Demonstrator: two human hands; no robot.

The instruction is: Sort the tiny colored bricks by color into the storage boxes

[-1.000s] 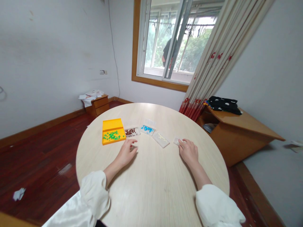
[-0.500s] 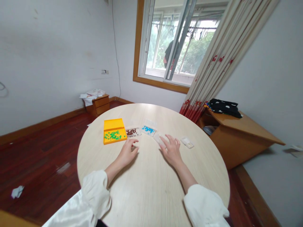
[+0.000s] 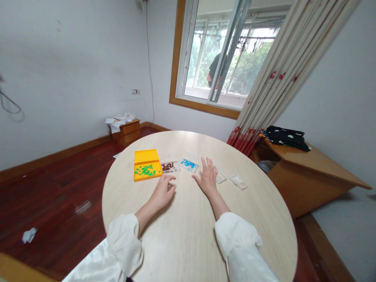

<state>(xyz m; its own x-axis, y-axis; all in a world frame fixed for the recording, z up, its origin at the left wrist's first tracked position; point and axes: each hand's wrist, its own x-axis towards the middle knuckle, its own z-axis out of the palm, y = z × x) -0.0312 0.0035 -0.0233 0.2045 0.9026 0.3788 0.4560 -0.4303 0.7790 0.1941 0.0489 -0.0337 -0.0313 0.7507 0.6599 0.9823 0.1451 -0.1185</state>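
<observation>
My left hand [image 3: 163, 192] is open over the tabletop with fingers loosely curved and thumb apart, holding nothing. Just beyond its fingertips stand an open yellow box [image 3: 146, 156] with many small green pieces [image 3: 146, 170] and a clear box with brown pieces [image 3: 168, 167]. My right hand [image 3: 208, 177] is open too, fingers stretched and thumb spread to the left. Left of its fingers lies a clear box with blue pieces [image 3: 188, 164]. A shallow clear box [image 3: 221, 178] is partly hidden behind this hand. Farther right sits another small clear box [image 3: 239, 181] with pale pieces.
Everything stands on a round pale wooden table [image 3: 185, 235]. A wooden cabinet [image 3: 305, 172] with folded black cloth [image 3: 286, 137] is close on the right. Past the table are a small drawer unit [image 3: 129, 132], a curtain [image 3: 282, 74] and a window, with a person outside.
My right hand has shifted left across the boxes and its fingers have straightened; the shallow clear box now shows at its right. My left hand keeps its pose. The view has turned slightly left.
</observation>
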